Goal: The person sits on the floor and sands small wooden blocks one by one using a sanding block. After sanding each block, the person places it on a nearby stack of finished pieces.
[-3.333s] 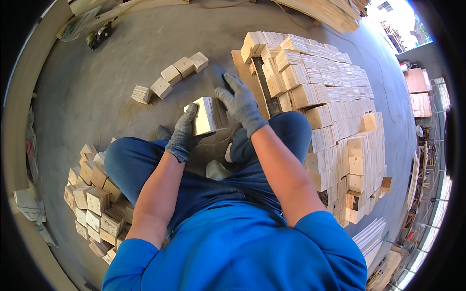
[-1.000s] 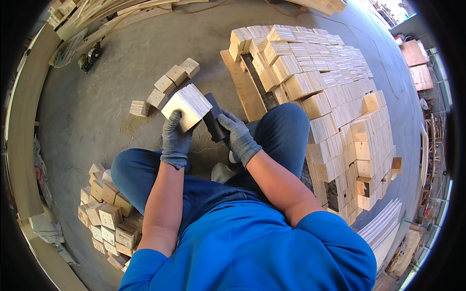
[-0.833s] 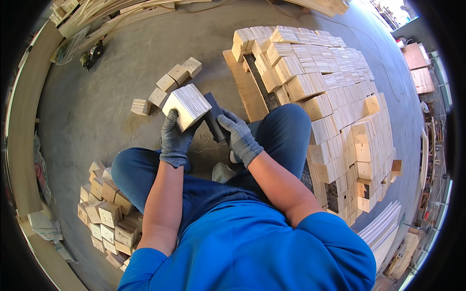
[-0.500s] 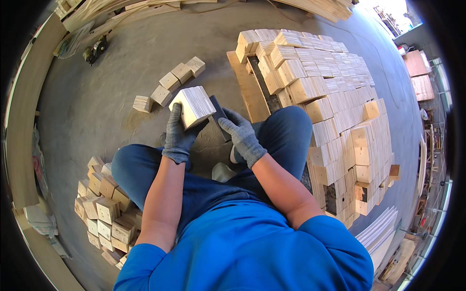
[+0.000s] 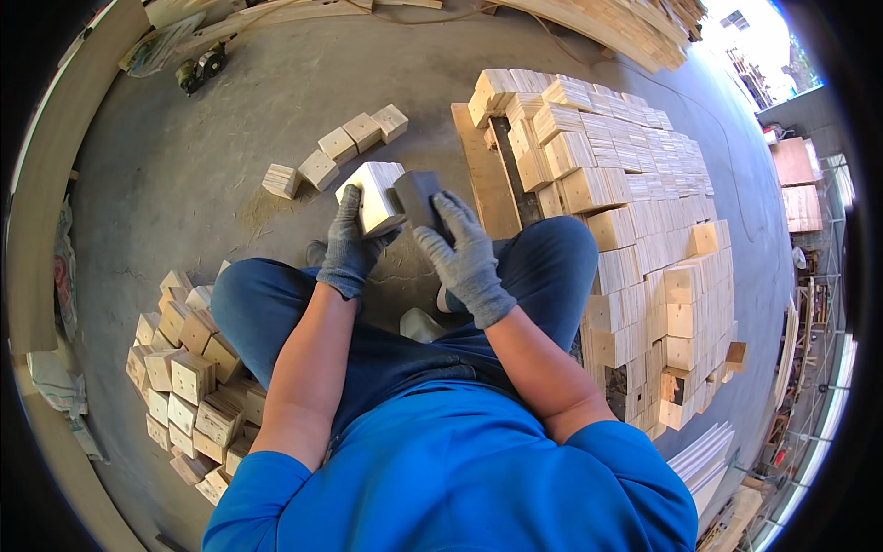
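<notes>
My left hand (image 5: 348, 248), in a grey knit glove, grips a pale wooden block (image 5: 377, 195) by its side and underneath, above the floor between my knees. A dark grey, flat rectangular sanding block (image 5: 419, 197) is held by my gloved right hand (image 5: 464, 258), its fingers closed along the far side. The sanding block's edge lies against the right face of the wooden block. Past my hands, several similar wooden blocks (image 5: 338, 145) sit in a short curved row on the floor.
On the right, a large stack of wooden blocks (image 5: 635, 184) rises on a pallet (image 5: 486, 175) close to my right knee. A loose pile of blocks (image 5: 189, 377) lies by my left knee. A dark power tool (image 5: 198, 72) rests at the far left, and long boards (image 5: 589, 28) line the back.
The sanding block has moved up and tilted from beside the wooden block to against its right face. My right hand has shifted slightly with it. The view has turned a little.
</notes>
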### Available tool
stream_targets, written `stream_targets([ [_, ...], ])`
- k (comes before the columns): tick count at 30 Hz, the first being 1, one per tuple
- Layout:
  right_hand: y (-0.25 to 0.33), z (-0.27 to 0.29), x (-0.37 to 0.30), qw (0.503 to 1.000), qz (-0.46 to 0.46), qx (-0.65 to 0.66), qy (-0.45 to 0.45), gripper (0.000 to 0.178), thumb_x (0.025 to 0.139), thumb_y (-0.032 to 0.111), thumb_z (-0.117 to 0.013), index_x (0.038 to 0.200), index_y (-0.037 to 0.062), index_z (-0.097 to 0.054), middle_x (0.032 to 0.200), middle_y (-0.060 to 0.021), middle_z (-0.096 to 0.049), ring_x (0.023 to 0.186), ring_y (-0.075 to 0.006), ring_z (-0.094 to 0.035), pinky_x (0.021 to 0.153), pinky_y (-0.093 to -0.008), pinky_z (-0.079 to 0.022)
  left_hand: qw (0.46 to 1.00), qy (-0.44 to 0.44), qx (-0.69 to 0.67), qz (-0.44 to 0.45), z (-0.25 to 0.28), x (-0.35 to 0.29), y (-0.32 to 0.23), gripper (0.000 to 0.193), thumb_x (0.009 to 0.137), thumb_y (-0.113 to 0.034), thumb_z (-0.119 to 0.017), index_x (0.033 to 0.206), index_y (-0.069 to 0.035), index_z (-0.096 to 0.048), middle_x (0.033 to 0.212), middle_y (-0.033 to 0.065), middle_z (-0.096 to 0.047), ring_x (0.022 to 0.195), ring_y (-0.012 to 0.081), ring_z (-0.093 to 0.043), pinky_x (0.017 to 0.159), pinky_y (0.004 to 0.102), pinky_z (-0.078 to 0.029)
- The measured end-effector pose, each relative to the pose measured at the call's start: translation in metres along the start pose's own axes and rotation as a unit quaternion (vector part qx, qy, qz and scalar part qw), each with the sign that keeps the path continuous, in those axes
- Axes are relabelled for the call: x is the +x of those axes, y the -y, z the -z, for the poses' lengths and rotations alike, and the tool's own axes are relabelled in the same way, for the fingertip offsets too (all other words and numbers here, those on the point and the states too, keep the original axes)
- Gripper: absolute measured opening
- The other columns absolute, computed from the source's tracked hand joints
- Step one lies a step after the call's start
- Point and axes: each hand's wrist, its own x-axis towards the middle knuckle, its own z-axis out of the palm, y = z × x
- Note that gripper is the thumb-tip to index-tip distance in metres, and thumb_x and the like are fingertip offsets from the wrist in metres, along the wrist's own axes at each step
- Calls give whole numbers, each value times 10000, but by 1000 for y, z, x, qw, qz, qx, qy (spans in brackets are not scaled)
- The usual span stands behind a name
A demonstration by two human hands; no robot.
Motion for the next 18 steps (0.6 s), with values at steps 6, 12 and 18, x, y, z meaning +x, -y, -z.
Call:
stream_targets([
  [6, 2, 0, 37, 997, 8, -75, 3, 585, 973, 272, -767, 1423, -63, -602, 1479, -284, -583, 1364, -413, -587, 1144, -419, -474, 999, -9, 37, 28, -4, -5, 9, 688, 1003, -543, -702, 1496, -97, -524, 1345, 118, -665, 1168, 305, -678, 975, 564, -570],
  [12, 1, 6, 72, 996, -10, -83, -8, 604, 980, 292, -756, 1430, -75, -587, 1490, -297, -571, 1352, -436, -590, 1141, -418, -475, 999, 24, 27, 20, -20, -13, 12, 716, 1016, -568, -670, 1521, -89, -506, 1376, 134, -648, 1196, 308, -663, 1011, 568, -551],
  [18, 14, 8, -5, 995, 49, -80, 42, 603, 959, 258, -784, 1430, -67, -593, 1491, -319, -557, 1347, -460, -592, 1137, -454, -482, 1000, -22, 22, 1, -6, -3, 6, 692, 1011, -588, -667, 1499, -116, -531, 1375, 121, -657, 1199, 328, -661, 1027, 557, -543],
])
